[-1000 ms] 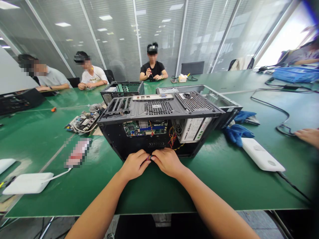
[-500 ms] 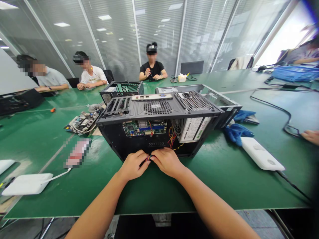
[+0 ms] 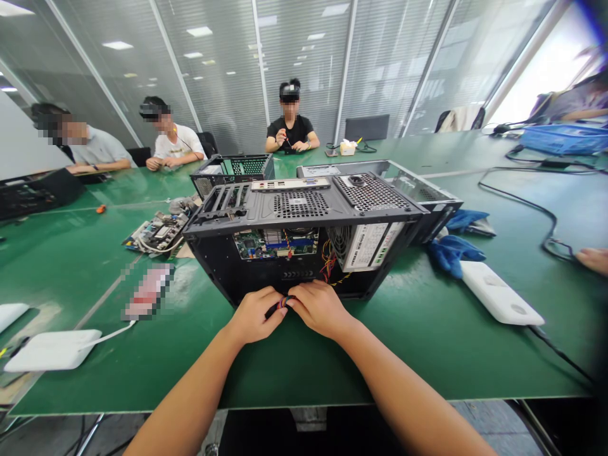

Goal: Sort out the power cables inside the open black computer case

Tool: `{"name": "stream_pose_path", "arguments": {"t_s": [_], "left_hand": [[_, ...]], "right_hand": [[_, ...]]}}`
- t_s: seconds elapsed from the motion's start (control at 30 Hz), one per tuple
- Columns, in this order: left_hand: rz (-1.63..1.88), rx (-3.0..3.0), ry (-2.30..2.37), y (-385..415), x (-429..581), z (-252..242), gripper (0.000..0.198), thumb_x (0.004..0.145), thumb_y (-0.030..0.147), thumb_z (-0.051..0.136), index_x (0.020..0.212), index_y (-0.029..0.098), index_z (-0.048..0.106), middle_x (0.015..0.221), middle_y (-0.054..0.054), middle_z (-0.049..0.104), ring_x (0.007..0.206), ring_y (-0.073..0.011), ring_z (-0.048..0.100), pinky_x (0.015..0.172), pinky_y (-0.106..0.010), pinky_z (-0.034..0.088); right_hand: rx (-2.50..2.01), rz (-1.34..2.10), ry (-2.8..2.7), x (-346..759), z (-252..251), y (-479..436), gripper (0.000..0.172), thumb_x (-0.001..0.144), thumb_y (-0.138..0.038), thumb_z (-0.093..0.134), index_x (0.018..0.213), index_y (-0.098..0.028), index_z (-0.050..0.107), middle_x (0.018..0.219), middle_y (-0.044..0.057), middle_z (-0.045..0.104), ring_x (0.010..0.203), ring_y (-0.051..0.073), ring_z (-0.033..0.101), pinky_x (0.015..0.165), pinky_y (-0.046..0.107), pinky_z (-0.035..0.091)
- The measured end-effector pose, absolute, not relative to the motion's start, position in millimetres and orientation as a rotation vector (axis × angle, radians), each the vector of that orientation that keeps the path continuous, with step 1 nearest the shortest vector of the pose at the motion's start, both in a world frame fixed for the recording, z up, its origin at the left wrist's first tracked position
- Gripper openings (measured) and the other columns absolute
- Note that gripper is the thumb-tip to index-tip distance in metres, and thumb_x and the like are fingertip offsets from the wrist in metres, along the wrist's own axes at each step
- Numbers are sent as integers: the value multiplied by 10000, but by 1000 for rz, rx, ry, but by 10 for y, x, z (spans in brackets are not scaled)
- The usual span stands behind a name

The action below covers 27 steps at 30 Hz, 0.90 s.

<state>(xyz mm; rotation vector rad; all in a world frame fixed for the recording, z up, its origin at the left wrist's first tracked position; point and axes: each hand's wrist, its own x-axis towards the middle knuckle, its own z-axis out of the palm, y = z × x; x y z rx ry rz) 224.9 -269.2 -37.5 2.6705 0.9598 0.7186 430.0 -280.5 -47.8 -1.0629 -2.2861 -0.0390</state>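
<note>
An open black computer case (image 3: 304, 209) lies on its side on the green table (image 3: 418, 342), with its motherboard (image 3: 275, 243) and power supply (image 3: 365, 244) showing. My left hand (image 3: 256, 313) and my right hand (image 3: 319, 307) meet at the case's near bottom edge. Between their fingertips they pinch a small bundle of coloured wires (image 3: 283, 302). More red and yellow wires (image 3: 327, 266) hang inside the case just above my right hand.
A loose circuit board (image 3: 159, 231) and a second case (image 3: 235, 168) lie left and behind. Blue gloves (image 3: 453, 250) and a white box (image 3: 501, 294) sit right; another white box (image 3: 52, 349) left. Three people sit across; another person's hand (image 3: 591, 259) rests far right.
My hands stay pinched on the wires almost unmoved. The other person's hand at the far right has pulled back toward the edge.
</note>
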Motion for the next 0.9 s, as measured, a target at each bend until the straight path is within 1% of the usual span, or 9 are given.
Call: {"name": "stream_pose_path", "arguments": {"t_s": [0.13, 0.23, 0.33, 0.47, 0.57, 0.8, 0.9], "left_hand": [[739, 2555, 923, -2693, 2252, -351, 221, 916, 295, 484, 750, 163, 546, 680, -4, 483, 618, -123, 452, 590, -249, 378], [751, 2522, 907, -2679, 2246, -362, 219, 920, 299, 486, 775, 158, 571, 682, -4, 486, 624, -122, 456, 596, -248, 377], [752, 2555, 913, -2667, 2240, -389, 197, 926, 293, 486, 851, 156, 607, 723, -17, 522, 654, -127, 488, 621, -251, 401], [771, 2669, 959, -2659, 2231, -441, 198, 936, 289, 469, 921, 165, 622, 812, -46, 574, 704, -135, 533, 654, -255, 441], [803, 2739, 988, -2663, 2229, -461, 211, 940, 296, 461, 940, 166, 627, 836, -55, 584, 697, -132, 539, 648, -253, 451], [793, 2704, 962, -2696, 2226, -412, 197, 920, 295, 481, 867, 153, 607, 734, -34, 542, 626, -126, 489, 598, -251, 408], [786, 2666, 916, -2701, 2217, -385, 193, 919, 294, 477, 882, 152, 603, 718, -30, 526, 625, -133, 479, 595, -259, 393]], "right_hand": [[-1017, -66, -2250, 4309, -463, -2814, 219, 943, -338, 482, 1025, -168, 594, 836, 54, 688, 731, 185, 609, 703, 321, 369], [-1018, -91, -2250, 4309, -474, -2794, 223, 967, -332, 448, 946, -175, 605, 793, 44, 681, 696, 172, 599, 684, 314, 360], [-1041, -102, -2253, 4304, -498, -2772, 264, 988, -332, 420, 874, -177, 601, 740, 31, 672, 651, 153, 587, 662, 306, 343], [-1067, -86, -2271, 4307, -514, -2768, 264, 993, -337, 417, 870, -180, 590, 729, 21, 672, 639, 147, 588, 659, 306, 329], [-1074, -65, -2282, 4309, -513, -2770, 251, 990, -338, 426, 880, -181, 588, 736, 18, 675, 645, 148, 594, 668, 305, 331], [-1057, -69, -2263, 4302, -529, -2753, 236, 982, -354, 447, 919, -186, 601, 764, 30, 679, 678, 156, 601, 675, 299, 350], [-1053, -67, -2257, 4305, -533, -2752, 230, 980, -355, 448, 955, -188, 603, 779, 30, 684, 691, 158, 605, 686, 298, 363]]}}
